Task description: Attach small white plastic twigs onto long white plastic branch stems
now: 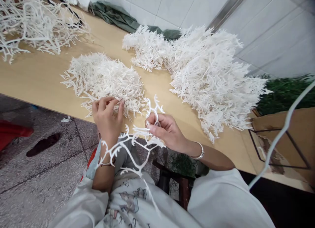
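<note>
My right hand (169, 131) grips a white plastic branch (141, 165) with its thumb and fingers. The bare forked stem spreads in front of my lap, and its thin tail hangs down over my shirt. Short toothed tips stick out along its arms, with a few above my fingers. My left hand (107, 118) is at the near edge of a pile of small white sprigs (105, 77). Its fingers are curled, with thumb and index fingertip close together at the sprigs; what is between them cannot be made out.
A larger heap of fluffy white branches (209, 77) lies at the right of the wooden table (157, 80). Bare white stems (36, 24) are piled far left. Dark green cloth (113, 14) lies along the tiled wall. A cardboard box (287, 132) and white cable (283, 129) are at right.
</note>
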`<state>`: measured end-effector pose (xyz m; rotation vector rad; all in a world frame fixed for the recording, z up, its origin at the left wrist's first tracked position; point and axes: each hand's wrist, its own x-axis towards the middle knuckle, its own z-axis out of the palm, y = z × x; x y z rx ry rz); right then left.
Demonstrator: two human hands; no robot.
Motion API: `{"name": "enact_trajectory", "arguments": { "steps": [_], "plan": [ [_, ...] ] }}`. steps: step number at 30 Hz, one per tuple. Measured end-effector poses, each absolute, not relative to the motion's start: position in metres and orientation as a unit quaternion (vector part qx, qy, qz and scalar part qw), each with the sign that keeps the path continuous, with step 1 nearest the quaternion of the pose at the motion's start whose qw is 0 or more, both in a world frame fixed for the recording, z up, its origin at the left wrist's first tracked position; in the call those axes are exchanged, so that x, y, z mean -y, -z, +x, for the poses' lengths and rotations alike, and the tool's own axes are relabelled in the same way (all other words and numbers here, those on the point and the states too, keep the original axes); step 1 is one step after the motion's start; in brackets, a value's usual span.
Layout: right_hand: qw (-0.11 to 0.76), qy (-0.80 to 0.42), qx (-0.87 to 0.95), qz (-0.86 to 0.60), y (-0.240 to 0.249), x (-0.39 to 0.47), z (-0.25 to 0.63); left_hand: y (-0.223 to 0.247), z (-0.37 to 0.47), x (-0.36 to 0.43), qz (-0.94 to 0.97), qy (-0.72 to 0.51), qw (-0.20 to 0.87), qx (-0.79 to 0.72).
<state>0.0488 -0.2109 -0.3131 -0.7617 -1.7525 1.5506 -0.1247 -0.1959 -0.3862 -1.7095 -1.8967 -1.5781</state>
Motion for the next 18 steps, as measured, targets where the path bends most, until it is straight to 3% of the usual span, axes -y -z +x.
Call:
{"name": "enact_trajectory", "arguments": {
  "steps": [18],
  "plan": [
    [0.359, -0.571, 0.674, -0.302, 0.3161, 0.2075, 0.0497, 0.3815, -0.1208, 0.1995, -0.516, 0.58, 0.043, 0.629]
  ]
}}
